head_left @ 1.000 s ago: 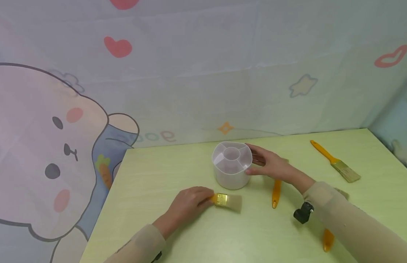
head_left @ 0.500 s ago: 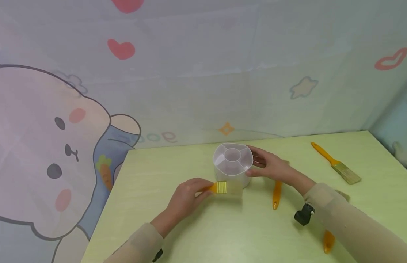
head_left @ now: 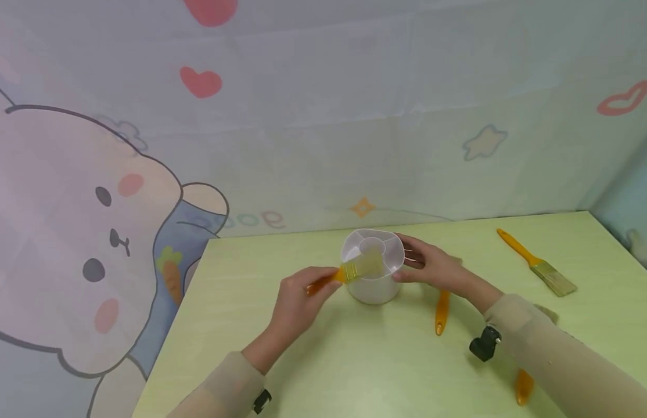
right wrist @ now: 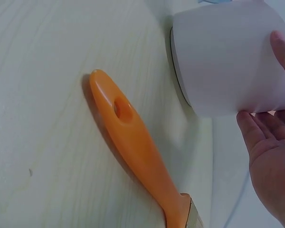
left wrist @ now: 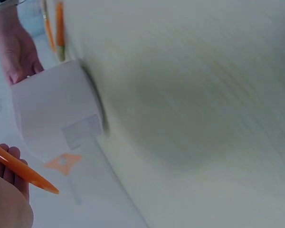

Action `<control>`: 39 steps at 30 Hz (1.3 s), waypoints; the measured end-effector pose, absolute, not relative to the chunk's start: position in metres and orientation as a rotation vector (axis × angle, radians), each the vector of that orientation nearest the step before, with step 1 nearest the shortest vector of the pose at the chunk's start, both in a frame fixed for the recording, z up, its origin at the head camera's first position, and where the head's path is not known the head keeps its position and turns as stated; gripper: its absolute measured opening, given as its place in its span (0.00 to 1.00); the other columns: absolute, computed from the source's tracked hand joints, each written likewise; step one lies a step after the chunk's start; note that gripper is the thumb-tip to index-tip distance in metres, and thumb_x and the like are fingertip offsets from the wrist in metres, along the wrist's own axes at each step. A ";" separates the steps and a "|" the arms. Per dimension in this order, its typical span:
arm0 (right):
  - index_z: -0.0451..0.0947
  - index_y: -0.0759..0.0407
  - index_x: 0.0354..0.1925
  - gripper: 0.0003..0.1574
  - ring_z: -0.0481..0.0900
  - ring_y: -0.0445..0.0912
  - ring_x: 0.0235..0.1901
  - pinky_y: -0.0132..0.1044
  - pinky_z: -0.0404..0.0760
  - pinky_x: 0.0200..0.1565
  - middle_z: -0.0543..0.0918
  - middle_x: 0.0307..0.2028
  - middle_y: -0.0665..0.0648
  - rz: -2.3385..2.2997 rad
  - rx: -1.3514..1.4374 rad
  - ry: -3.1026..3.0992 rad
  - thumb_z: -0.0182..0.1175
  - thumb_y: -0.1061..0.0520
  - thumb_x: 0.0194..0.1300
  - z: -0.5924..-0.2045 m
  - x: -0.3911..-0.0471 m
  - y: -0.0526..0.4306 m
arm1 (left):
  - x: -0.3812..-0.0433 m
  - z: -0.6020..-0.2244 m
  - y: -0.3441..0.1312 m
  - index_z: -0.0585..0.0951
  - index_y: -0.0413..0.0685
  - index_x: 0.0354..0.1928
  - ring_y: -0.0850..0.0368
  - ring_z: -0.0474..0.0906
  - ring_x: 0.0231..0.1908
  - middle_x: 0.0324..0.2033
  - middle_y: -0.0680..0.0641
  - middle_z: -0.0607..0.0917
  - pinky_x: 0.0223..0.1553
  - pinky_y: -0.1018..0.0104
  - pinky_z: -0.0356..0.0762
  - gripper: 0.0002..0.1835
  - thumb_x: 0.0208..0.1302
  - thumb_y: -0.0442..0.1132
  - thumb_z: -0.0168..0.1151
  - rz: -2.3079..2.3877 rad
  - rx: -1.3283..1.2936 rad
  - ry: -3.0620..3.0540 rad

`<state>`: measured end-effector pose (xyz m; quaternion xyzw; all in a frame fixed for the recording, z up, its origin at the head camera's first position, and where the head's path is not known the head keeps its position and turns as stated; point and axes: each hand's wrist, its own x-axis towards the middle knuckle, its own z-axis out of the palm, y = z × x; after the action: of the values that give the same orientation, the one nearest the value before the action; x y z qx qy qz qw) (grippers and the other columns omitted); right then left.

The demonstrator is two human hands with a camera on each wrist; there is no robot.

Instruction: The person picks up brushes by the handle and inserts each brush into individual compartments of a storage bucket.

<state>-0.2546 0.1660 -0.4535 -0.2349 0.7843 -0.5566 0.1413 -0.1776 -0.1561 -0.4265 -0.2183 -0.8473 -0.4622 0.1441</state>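
Brush (head_left: 351, 271) in the left hand (head_left: 302, 299) slants up to the right, its bristles over the near part of the white divided container (head_left: 373, 293); I cannot tell whether they touch it. That hand's grip pinches the orange handle. The right hand (head_left: 432, 267) holds the container's right side between thumb and fingers. The container stands on the table (head_left: 313, 371). A second brush (head_left: 442, 313) lies beneath the right hand, partly hidden by it.
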 end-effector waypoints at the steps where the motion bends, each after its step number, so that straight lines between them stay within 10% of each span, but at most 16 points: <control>1: 0.53 0.61 0.84 0.58 0.62 0.65 0.79 0.50 0.72 0.74 0.60 0.82 0.66 -1.609 -0.680 2.265 0.75 0.56 0.69 -0.454 -0.255 0.166 | -0.178 -0.425 -0.154 0.91 0.41 0.51 0.50 0.91 0.45 0.46 0.45 0.93 0.46 0.63 0.92 0.13 0.66 0.33 0.76 -1.375 -0.606 -2.415; 11: 0.54 0.64 0.83 0.57 0.62 0.66 0.79 0.49 0.72 0.73 0.62 0.81 0.67 -1.681 -0.685 2.247 0.75 0.59 0.68 -0.460 -0.255 0.163 | -0.187 -0.408 -0.125 0.91 0.40 0.51 0.51 0.90 0.45 0.46 0.43 0.93 0.51 0.67 0.89 0.12 0.67 0.34 0.75 -1.779 -0.322 -2.189; 19: 0.55 0.64 0.83 0.57 0.61 0.65 0.79 0.48 0.72 0.73 0.63 0.80 0.66 -1.698 -0.693 2.276 0.76 0.59 0.67 -0.462 -0.253 0.161 | -0.196 -0.401 -0.103 0.90 0.40 0.52 0.60 0.84 0.39 0.42 0.44 0.92 0.35 0.76 0.82 0.12 0.70 0.36 0.74 -1.970 -0.155 -2.029; 28: 0.56 0.65 0.82 0.57 0.64 0.66 0.78 0.49 0.74 0.71 0.64 0.79 0.68 -1.681 -0.656 2.336 0.76 0.58 0.67 -0.462 -0.249 0.158 | -0.208 -0.400 -0.078 0.88 0.33 0.54 0.59 0.89 0.47 0.46 0.40 0.92 0.56 0.66 0.88 0.13 0.71 0.30 0.71 -2.232 -0.054 -1.786; 39: 0.56 0.66 0.82 0.57 0.65 0.66 0.77 0.52 0.74 0.71 0.65 0.79 0.68 -1.674 -0.669 2.348 0.76 0.58 0.67 -0.460 -0.248 0.158 | -0.221 -0.406 -0.062 0.88 0.39 0.55 0.56 0.89 0.49 0.47 0.43 0.92 0.55 0.66 0.88 0.13 0.73 0.36 0.71 -2.277 0.107 -1.696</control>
<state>-0.2483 0.1578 -0.4599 -0.2252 0.7900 -0.5631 0.0904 -0.2209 -0.0618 -0.4060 0.0372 -0.5902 -0.7924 0.1497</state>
